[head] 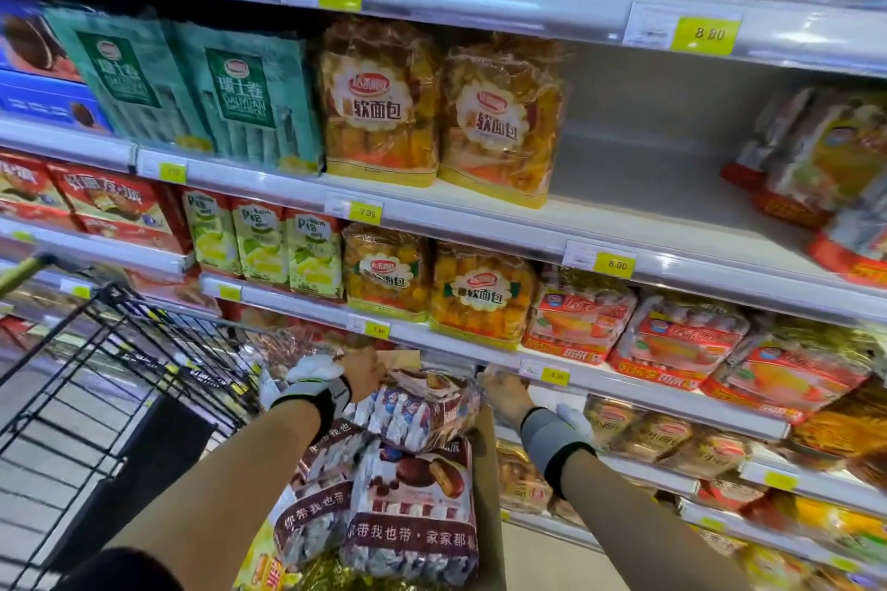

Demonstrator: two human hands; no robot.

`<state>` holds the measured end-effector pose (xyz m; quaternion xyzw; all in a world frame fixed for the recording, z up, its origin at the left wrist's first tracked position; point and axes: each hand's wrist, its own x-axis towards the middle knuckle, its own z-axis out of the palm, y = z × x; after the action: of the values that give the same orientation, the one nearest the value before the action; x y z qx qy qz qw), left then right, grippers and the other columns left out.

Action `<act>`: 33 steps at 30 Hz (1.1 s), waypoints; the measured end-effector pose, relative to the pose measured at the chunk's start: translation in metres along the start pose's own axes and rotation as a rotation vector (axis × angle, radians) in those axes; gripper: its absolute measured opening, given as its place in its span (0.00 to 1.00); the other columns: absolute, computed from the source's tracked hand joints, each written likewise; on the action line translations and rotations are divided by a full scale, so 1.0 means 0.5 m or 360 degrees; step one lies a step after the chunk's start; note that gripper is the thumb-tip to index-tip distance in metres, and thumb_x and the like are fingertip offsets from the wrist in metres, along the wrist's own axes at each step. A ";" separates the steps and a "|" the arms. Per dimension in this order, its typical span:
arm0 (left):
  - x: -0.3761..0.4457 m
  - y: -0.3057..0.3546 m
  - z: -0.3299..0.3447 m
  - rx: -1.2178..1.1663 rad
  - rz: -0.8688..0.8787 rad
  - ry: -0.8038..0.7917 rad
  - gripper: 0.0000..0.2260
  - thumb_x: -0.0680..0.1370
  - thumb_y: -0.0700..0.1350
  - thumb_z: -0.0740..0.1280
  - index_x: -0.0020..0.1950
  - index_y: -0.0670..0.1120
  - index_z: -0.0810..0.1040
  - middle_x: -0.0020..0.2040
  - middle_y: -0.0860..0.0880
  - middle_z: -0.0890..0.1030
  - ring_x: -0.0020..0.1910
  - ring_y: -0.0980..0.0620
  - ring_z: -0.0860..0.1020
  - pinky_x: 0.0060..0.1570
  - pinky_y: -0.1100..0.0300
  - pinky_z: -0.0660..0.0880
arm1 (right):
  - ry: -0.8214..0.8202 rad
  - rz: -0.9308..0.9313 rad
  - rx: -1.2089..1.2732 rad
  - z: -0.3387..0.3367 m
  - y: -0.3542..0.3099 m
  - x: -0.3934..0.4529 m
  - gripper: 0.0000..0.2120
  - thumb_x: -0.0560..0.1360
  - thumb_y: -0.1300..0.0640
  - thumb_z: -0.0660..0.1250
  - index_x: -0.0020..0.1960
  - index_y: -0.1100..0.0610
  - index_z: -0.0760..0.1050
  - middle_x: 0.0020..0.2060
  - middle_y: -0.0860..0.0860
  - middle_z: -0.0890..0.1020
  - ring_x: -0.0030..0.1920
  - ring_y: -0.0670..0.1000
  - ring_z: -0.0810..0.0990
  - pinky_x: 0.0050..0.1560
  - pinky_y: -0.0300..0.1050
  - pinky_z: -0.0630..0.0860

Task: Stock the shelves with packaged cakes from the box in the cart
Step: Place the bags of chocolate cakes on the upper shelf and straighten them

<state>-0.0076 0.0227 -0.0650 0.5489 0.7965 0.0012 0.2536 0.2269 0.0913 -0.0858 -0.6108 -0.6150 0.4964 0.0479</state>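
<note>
A bag of cakes (422,408) is gripped at both ends, left hand (362,372) curled on its left edge, right hand (504,391) clasped on its right edge. It is held just over the box (487,494) in the cart (110,379), where more cake bags (408,513) are stacked directly below the hands. Above and right of the right hand, a wide bare gap on the shelf (648,187) is seen between the bread bags (499,120) and a few bags at far right. Stocking is judged well short of done: several bags are left in the box, the gap is unfilled, and the held bag is not yet placed.
</note>
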 end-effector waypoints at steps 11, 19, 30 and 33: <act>0.016 -0.001 -0.022 -0.0141 -0.0002 -0.0316 0.11 0.83 0.49 0.55 0.58 0.44 0.71 0.41 0.46 0.72 0.38 0.49 0.69 0.33 0.62 0.63 | -0.0297 0.0225 0.0164 0.020 0.016 0.038 0.07 0.80 0.45 0.57 0.54 0.46 0.69 0.69 0.53 0.70 0.59 0.55 0.71 0.68 0.54 0.70; 0.022 -0.009 -0.022 -0.0360 -0.0035 -0.0417 0.19 0.82 0.49 0.59 0.71 0.44 0.68 0.50 0.42 0.77 0.42 0.47 0.72 0.44 0.56 0.66 | -0.0250 0.0528 0.0550 0.033 0.033 0.079 0.16 0.75 0.46 0.67 0.56 0.55 0.76 0.70 0.55 0.69 0.68 0.59 0.70 0.68 0.57 0.70; 0.008 0.004 -0.042 -0.0522 -0.0124 -0.0618 0.20 0.83 0.50 0.58 0.72 0.40 0.66 0.71 0.43 0.67 0.67 0.41 0.69 0.64 0.51 0.64 | -0.0244 0.0584 0.0682 0.063 0.067 0.140 0.48 0.60 0.29 0.72 0.73 0.49 0.64 0.72 0.54 0.69 0.66 0.59 0.71 0.62 0.56 0.72; 0.000 0.006 -0.051 -0.0535 -0.0120 -0.0648 0.18 0.82 0.51 0.60 0.66 0.41 0.73 0.70 0.42 0.70 0.59 0.35 0.74 0.57 0.48 0.68 | -0.0206 0.0611 0.0816 0.059 0.039 0.101 0.31 0.69 0.43 0.74 0.66 0.55 0.69 0.57 0.56 0.78 0.50 0.58 0.78 0.54 0.58 0.79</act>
<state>-0.0153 0.0310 -0.0419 0.4579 0.7375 0.0136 0.4962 0.2082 0.1109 -0.1413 -0.6508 -0.3454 0.6728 0.0665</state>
